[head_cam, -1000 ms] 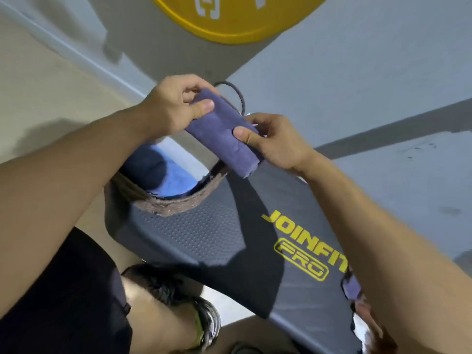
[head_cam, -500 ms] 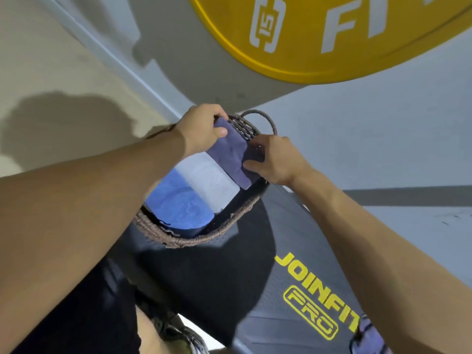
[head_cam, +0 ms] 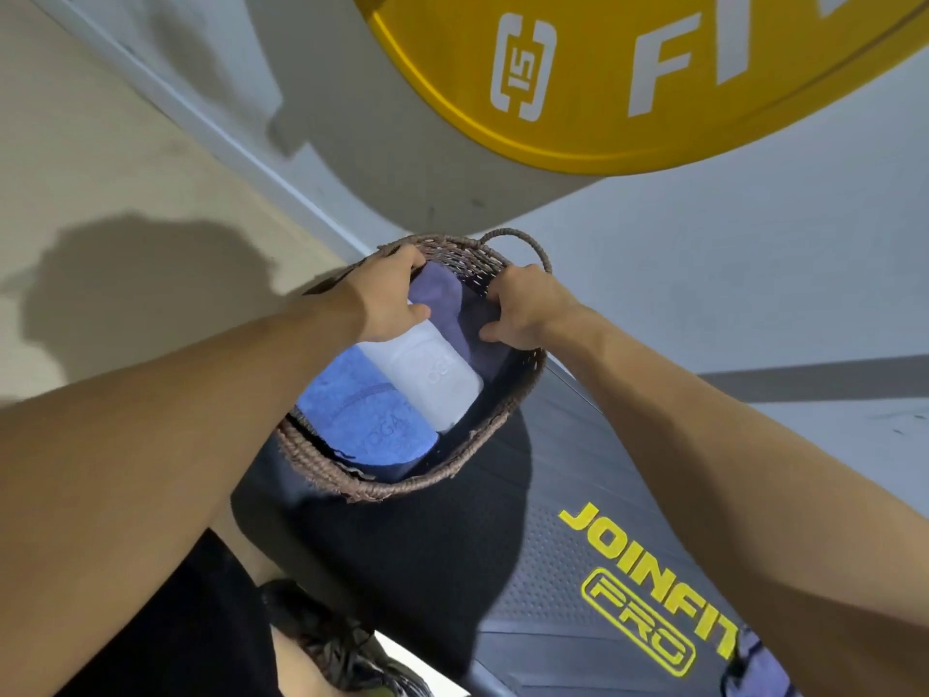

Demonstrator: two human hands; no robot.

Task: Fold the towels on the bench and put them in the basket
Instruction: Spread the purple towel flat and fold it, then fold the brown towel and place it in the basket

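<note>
We have both hands down inside the oval woven brown wicker basket on the dark padded gym bench. Our left hand and right hand each pinch one end of the folded purple towel, whose long axis runs between them, along the far wall. It lies just beside the rolled white towel; the rolled blue towel sits nearer us.
</note>
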